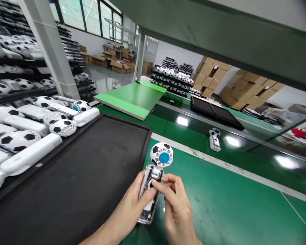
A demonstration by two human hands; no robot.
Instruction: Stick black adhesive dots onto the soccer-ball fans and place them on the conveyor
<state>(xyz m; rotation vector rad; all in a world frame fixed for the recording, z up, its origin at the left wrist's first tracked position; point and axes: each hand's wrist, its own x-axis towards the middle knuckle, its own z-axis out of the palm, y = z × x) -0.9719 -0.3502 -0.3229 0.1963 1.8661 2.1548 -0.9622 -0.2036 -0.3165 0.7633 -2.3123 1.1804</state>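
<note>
A small handheld fan [152, 206] with a black-and-white football head [158, 148] is upright in front of me, its handle open toward me. Blue colour marks the head's round centre. Circuit board and a white block show inside the clear-edged handle. My left hand [134, 200] is closed round the handle's left side, thumb across its front. Against a small round white part [150, 183] in the handle, my right hand [177, 200] presses its index fingertip, the other fingers curled. Whether those fingers pinch a small piece is hidden.
A black tray [91, 160] lies on the left, beside racks of finished-looking football fans [22, 139]. Another open fan [214, 140] lies on the dark green belt [193, 131]. Beyond are a bright green board [135, 97] and a black tray [214, 110]. An overhead beam [219, 37] crosses above.
</note>
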